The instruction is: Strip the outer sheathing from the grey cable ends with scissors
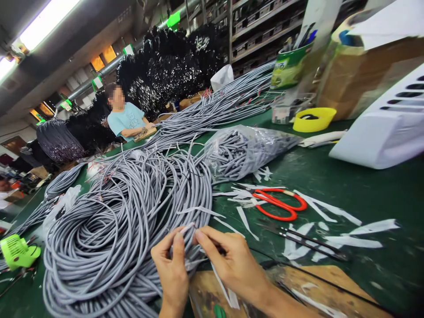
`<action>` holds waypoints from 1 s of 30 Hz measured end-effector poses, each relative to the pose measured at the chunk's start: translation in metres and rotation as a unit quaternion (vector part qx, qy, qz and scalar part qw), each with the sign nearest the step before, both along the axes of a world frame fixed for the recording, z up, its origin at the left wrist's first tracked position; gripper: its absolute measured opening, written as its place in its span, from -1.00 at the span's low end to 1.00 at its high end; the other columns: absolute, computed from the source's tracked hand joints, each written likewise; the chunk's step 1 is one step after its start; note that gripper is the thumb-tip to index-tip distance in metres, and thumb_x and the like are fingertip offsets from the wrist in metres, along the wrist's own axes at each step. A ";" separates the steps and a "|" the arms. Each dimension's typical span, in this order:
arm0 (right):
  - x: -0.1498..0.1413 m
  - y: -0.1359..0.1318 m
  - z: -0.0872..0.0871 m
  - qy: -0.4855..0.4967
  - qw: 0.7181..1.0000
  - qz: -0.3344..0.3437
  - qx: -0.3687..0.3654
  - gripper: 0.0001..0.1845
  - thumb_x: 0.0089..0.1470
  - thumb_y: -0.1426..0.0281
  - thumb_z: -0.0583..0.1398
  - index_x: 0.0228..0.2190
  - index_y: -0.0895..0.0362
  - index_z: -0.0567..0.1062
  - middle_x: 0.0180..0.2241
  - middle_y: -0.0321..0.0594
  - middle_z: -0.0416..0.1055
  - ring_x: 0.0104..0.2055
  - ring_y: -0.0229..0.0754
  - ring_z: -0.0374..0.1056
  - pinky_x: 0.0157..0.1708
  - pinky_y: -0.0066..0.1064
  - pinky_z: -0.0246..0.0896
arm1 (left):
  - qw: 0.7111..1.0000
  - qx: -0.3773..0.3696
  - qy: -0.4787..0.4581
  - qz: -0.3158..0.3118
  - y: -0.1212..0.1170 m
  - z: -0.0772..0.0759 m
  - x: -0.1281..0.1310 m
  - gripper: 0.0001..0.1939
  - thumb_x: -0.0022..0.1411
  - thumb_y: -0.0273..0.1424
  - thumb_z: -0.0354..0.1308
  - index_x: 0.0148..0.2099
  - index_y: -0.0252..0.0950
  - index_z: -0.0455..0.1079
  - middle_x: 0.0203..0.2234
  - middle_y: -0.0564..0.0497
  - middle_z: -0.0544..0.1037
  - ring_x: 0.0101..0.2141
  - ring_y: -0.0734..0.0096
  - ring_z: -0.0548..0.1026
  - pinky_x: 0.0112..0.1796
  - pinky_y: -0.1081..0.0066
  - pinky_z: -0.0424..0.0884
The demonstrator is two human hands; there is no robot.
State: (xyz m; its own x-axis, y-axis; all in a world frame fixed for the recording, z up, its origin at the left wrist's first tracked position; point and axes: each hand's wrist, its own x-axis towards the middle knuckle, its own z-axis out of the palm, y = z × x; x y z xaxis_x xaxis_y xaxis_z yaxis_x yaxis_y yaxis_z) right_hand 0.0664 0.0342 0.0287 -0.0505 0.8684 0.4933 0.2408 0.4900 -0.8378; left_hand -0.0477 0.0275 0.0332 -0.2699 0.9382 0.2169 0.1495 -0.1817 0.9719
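In front of the large coil of grey cable (96,229), my two hands meet close together. My left hand (172,265) is closed, thumb and forefinger pinching the pale end of a grey cable (189,227). Right beside it, my right hand (235,260) is closed too, its fingertips pressed together at that cable end; what they grip is too small to make out. A white strip (221,282) hangs below the right hand. Red-handled scissors (281,203) lie beyond it, with dark tweezers (304,240) and loose white strips (357,242) nearby on the green table.
A clear bag of short cable pieces (245,150) lies behind the scissors. A yellow ring (314,119), a green pen tin (291,66) and a white plastic stand (380,119) are at right. A wooden board (205,291) lies under my hands. Another person (127,117) sits across the table.
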 end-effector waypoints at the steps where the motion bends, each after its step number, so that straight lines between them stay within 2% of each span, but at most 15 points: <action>1: 0.000 0.000 0.000 -0.003 1.000 0.006 0.007 -0.58 0.15 0.33 -0.07 -0.64 0.15 0.36 -0.75 -0.37 0.18 -0.73 -0.38 0.07 -0.71 -0.54 -0.03 | 1.000 -0.002 -0.006 0.014 0.000 0.000 -0.001 -0.68 0.03 -0.21 0.18 -0.35 -0.38 0.56 -0.50 -0.12 0.59 -0.39 0.21 0.55 -0.33 0.34 0.47; 3: -0.001 -0.001 -0.001 -0.004 1.000 0.011 0.017 -0.58 0.15 0.33 -0.07 -0.64 0.16 0.37 -0.75 -0.38 0.16 -0.74 -0.39 0.05 -0.72 -0.54 -0.05 | 1.000 -0.004 -0.012 0.028 0.001 -0.002 -0.002 -0.68 0.02 -0.21 0.19 -0.35 -0.39 0.56 -0.55 -0.11 0.58 -0.39 0.19 0.55 -0.37 0.35 0.48; 6: -0.003 0.000 -0.003 -0.004 1.000 0.013 0.012 -0.59 0.14 0.33 -0.07 -0.63 0.16 0.38 -0.75 -0.38 0.16 -0.73 -0.39 0.07 -0.71 -0.54 -0.05 | 1.000 -0.008 -0.013 0.013 0.002 -0.003 -0.003 -0.68 0.01 -0.22 0.20 -0.33 -0.40 0.56 -0.55 -0.11 0.58 -0.37 0.17 0.55 -0.37 0.34 0.49; 13: -0.003 0.003 -0.002 0.022 0.999 0.033 -0.033 -0.58 0.12 0.28 -0.07 -0.66 0.16 0.33 -0.75 -0.38 0.13 -0.72 -0.38 0.02 -0.72 -0.53 -0.08 | 1.000 0.010 0.005 -0.012 0.001 -0.004 -0.001 -0.74 0.07 -0.29 0.16 -0.29 -0.36 0.56 -0.35 -0.13 0.61 -0.28 0.17 0.55 -0.21 0.32 0.46; 23: -0.004 0.006 -0.007 0.134 0.985 0.007 -0.110 -0.62 0.03 0.23 0.01 -0.71 0.14 0.25 -0.77 -0.42 0.02 -0.72 -0.39 -0.07 -0.75 -0.53 -0.15 | 0.980 0.119 0.156 -0.041 0.002 -0.004 0.006 -0.76 0.08 -0.52 0.11 -0.19 -0.31 0.52 -0.33 -0.10 0.60 -0.33 0.25 0.58 -0.31 0.43 0.50; 26: 0.014 0.019 -0.004 0.245 0.962 -0.064 -0.100 -0.62 -0.06 0.20 0.12 -0.74 0.11 0.18 -0.78 -0.45 0.01 -0.73 -0.40 -0.06 -0.77 -0.55 -0.15 | 0.966 0.124 0.215 -0.068 -0.002 -0.008 0.007 -0.77 0.09 -0.52 0.10 -0.22 -0.31 0.54 -0.44 -0.09 0.62 -0.48 0.31 0.58 -0.41 0.46 0.49; 27: 0.023 0.024 -0.001 0.312 0.938 -0.121 -0.091 -0.60 -0.07 0.19 0.14 -0.74 0.08 0.13 -0.79 -0.49 -0.07 -0.76 -0.41 -0.12 -0.80 -0.55 -0.20 | 0.962 0.116 0.231 -0.086 -0.003 -0.009 0.007 -0.77 0.08 -0.51 0.10 -0.24 -0.31 0.55 -0.50 -0.08 0.62 -0.55 0.34 0.56 -0.45 0.48 0.48; 28: 0.032 0.029 0.001 0.337 0.926 -0.151 -0.084 -0.59 0.00 0.17 0.07 -0.72 0.06 0.07 -0.80 -0.53 -0.17 -0.79 -0.42 -0.21 -0.82 -0.56 -0.26 | 0.960 0.103 0.239 -0.105 -0.004 -0.009 0.007 -0.78 0.09 -0.50 0.10 -0.27 -0.31 0.56 -0.54 -0.07 0.62 -0.59 0.36 0.54 -0.48 0.48 0.47; 30: 0.046 0.035 0.006 0.360 0.907 -0.215 -0.050 -0.63 0.07 0.16 0.01 -0.65 0.05 0.12 -0.78 -0.54 -0.17 -0.80 -0.40 -0.23 -0.82 -0.56 -0.27 | 0.965 0.064 0.223 -0.121 -0.003 -0.007 0.004 -0.79 0.10 -0.46 0.09 -0.31 -0.33 0.57 -0.53 -0.09 0.62 -0.54 0.33 0.55 -0.46 0.48 0.45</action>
